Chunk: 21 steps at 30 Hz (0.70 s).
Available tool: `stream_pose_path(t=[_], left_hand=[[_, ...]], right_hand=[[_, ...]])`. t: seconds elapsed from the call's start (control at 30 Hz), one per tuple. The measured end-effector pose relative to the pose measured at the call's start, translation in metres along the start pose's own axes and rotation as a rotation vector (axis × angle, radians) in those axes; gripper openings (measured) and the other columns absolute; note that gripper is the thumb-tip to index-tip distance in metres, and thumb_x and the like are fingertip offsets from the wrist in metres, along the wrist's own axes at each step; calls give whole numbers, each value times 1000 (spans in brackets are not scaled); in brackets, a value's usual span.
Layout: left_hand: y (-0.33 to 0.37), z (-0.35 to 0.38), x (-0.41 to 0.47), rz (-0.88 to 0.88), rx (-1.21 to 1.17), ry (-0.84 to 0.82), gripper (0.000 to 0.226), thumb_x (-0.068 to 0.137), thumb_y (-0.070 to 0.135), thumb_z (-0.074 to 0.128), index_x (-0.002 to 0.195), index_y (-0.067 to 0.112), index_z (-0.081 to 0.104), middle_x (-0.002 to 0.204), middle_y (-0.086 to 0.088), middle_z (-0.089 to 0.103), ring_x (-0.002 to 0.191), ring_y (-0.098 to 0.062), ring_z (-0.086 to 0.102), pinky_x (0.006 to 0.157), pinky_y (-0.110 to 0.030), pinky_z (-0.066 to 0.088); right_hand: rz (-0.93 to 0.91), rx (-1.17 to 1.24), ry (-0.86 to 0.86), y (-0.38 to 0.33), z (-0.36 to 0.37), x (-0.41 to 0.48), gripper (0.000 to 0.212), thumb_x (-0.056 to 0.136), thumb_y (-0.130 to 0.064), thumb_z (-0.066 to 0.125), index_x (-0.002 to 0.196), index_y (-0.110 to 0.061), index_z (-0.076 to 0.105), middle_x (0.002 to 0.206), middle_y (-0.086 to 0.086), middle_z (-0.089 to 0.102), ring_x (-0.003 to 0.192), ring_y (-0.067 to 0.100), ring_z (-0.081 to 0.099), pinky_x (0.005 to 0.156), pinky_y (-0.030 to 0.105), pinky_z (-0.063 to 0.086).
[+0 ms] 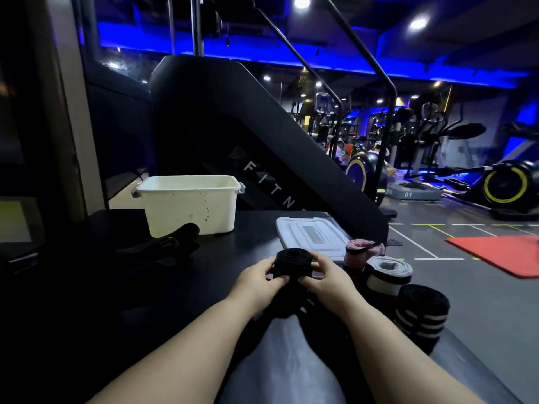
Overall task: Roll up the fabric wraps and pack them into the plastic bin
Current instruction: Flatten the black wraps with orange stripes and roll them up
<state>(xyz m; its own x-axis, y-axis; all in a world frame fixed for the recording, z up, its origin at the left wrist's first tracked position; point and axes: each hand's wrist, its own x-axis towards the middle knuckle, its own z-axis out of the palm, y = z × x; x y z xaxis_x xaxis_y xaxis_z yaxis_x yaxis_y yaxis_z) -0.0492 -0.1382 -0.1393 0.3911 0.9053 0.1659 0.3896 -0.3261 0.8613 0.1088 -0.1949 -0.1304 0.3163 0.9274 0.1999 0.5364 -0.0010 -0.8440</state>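
Hands, wrap, dark table (gym)

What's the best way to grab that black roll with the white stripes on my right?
I'd take the black striped roll round its curved side, near the top, coming from above and from the right. It stands on end, slightly tilted, its right side free, while the white roll crowds its left. Pinching the coiled end might unwind it.

White letters "F I T N" run down the slanted black side panel of a machine, beyond and slightly left of the gripped black wrap. Far off to the grip's right, "01" stands on a grey bike base.
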Motion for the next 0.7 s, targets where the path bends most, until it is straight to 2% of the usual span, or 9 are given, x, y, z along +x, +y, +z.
stream_pose_path(t=[0.1,0.2,0.33,0.43,0.53,0.7], left_hand=[[8,15,15,-18,-51,7,40,93,18,63,132,26,58,114,9,64,112,-10,58,92,-17,39],[14,30,29,-18,-85,-5,38,94,13,61,129,26,59,114,9,63,114,-10,57,92,-16,37],[20,43,46,-1,-48,-24,36,94,16,60,128,30,60,112,14,61,113,-6,55,94,-17,38],[20,51,55,-12,-36,-18,36,93,20,61,126,33,61,115,11,66,112,-10,59,100,-25,43],[18,57,60,-17,-43,8,34,91,24,63,122,37,62,109,13,68,106,-10,62,100,-32,46],[17,61,59,-4,-109,42,32,92,20,64,120,35,63,94,22,63,99,-9,62,94,-23,45]], right_hand=[[45,45,88,6,-1,6,42,85,-14,69,120,-34,57,101,-16,63,97,6,62,84,21,45],[72,74,200,11,-1,11,38,88,-13,64,121,-32,61,97,-11,65,92,6,60,77,19,42],[56,82,302,19,0,11,33,90,-9,57,117,-27,64,93,-8,64,90,12,58,77,23,39],[74,61,329,22,-3,14,33,92,-12,56,118,-30,64,85,-12,60,85,14,55,74,24,36],[87,61,340,24,-4,17,34,92,-14,57,121,-32,63,83,-13,59,85,15,57,74,25,38],[99,64,347,24,-2,17,35,91,-16,59,120,-35,62,88,-10,68,81,11,61,63,17,39]])
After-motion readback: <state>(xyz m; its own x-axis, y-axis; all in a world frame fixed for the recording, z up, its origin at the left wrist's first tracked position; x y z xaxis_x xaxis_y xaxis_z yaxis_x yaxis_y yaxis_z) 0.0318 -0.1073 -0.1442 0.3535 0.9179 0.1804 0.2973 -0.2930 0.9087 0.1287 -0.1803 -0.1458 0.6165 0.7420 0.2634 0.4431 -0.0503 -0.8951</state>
